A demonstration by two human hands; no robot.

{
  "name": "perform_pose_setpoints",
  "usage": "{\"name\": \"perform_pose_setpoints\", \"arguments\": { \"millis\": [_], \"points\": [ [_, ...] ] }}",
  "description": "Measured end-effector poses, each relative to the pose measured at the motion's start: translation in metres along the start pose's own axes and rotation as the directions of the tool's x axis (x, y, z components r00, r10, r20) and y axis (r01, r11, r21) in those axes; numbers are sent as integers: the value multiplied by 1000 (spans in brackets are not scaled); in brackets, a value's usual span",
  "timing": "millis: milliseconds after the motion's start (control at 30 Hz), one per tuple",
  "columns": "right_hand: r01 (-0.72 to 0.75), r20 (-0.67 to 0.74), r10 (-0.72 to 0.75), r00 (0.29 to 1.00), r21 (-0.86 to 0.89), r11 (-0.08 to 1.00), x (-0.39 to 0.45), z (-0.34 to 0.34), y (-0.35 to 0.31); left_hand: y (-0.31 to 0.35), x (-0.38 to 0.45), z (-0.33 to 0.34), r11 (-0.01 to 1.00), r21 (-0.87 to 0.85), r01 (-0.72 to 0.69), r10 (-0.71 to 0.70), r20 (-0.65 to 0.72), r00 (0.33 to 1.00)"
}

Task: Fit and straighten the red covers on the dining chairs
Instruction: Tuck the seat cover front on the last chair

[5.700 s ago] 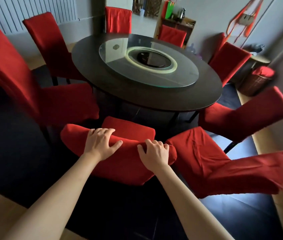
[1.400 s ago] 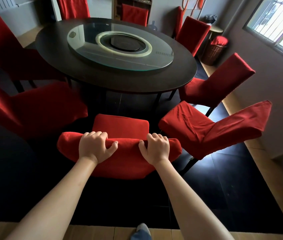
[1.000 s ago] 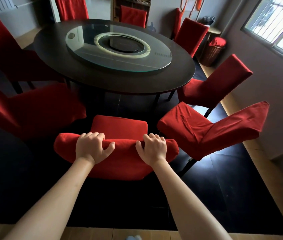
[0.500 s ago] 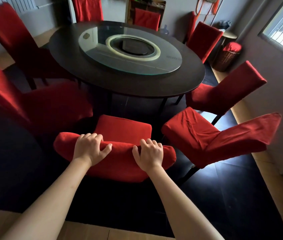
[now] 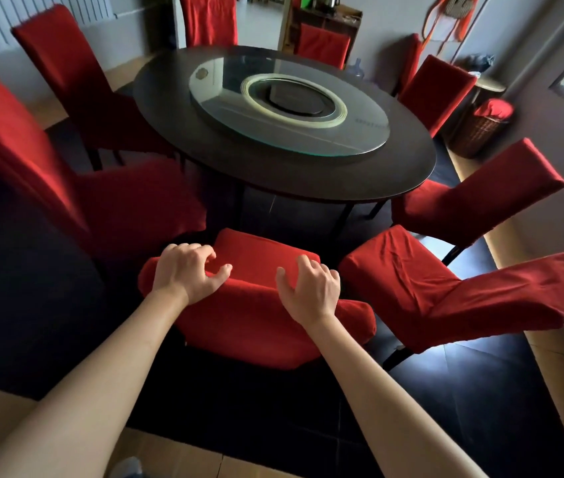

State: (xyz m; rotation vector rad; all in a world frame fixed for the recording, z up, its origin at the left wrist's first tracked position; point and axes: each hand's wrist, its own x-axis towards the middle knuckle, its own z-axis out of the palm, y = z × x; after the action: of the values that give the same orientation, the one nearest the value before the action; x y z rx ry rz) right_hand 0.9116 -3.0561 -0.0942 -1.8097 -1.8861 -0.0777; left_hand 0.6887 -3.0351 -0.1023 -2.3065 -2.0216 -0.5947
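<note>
The nearest chair's red cover (image 5: pixel 253 326) sat just in front of the round counter (image 5: pixel 308 181). Above its backrest top, the left hand (image 5: pixel 187 270) and right hand (image 5: pixel 311 288) hovered, fingers loosely curled, holding nothing.

A red cover (image 5: pixel 256 315) is sitting smooth over the nearest chair's backrest, under both hands. To the right of the right hand, a neighbouring cover (image 5: pixel 446 291) is lying creased across its seat and leaning backrest.
</note>
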Motion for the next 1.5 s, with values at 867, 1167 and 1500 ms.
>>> {"name": "perform_pose_setpoints", "arguments": {
  "millis": [867,1167,1500],
  "points": [
    [18,147,-37,989,125,992,143,207,-407,-475,98,-146,985,165,45,-29,-101,994],
    [-9,111,-7,994,143,990,255,289,-495,-577,218,-142,992,122,-12,25,-108,994],
    [-38,79,31,996,89,995,320,341,-566,-681,320,-115,992,80,-98,101,-35,994]
  ]
}}
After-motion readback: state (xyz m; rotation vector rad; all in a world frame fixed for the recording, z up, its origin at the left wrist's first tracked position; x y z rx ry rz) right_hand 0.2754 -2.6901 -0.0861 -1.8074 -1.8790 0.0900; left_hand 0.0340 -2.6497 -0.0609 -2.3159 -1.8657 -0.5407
